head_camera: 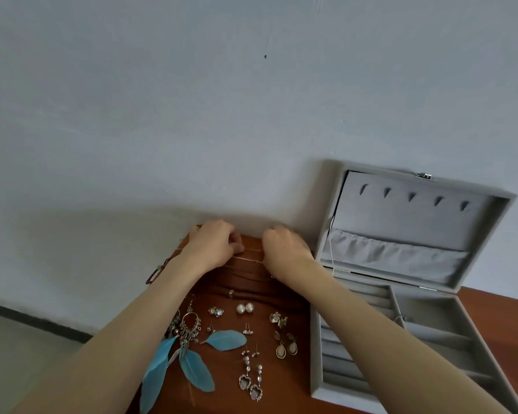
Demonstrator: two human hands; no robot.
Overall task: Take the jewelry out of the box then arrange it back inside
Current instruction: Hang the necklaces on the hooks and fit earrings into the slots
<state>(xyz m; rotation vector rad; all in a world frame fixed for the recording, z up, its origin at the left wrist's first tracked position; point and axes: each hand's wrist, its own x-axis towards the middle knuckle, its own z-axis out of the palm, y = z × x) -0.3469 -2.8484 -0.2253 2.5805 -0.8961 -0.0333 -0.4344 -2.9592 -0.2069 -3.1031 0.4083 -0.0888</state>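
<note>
We are working right at the far edge of the table (281,392), and that is the worry: the thin chain necklace (253,258) we are stretching out is lying close to the drop against the wall, so a careless tug could be sending it over the back, or dragging it across the other chains (251,273) laid just nearer to us and knotting them together. Our left hand (214,248) is reaching forward with fingers curled, pinching the chain at its left part; our right hand (284,252) is mirroring it, knuckles up, fingertips tucked under and apparently nipping the other end, though we cannot be seeing the pinch itself. Both forearms are angling inward over the feather earrings (189,357), pearl studs (245,308) and drop earrings (286,345), so a sagging wrist could be scattering those. The grey jewelry box (317,369) is sitting open at the table's right side, trays looking nearly bare.
</note>
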